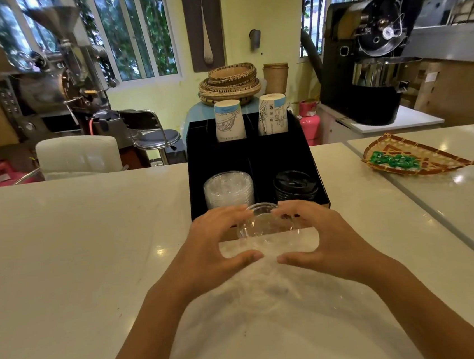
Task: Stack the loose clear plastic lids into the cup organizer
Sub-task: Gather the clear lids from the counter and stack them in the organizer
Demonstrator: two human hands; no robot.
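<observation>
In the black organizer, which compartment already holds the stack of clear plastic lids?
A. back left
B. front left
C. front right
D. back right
B: the stack of clear lids stands in the front left compartment of the organizer, beside the black lids at front right; the paper cups fill the back.

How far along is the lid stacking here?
Done: a clear stack sits in the organizer's front left bay. In hand: left hand and right hand hold loose lids just before the organizer. Left: placing them on that stack.
</observation>
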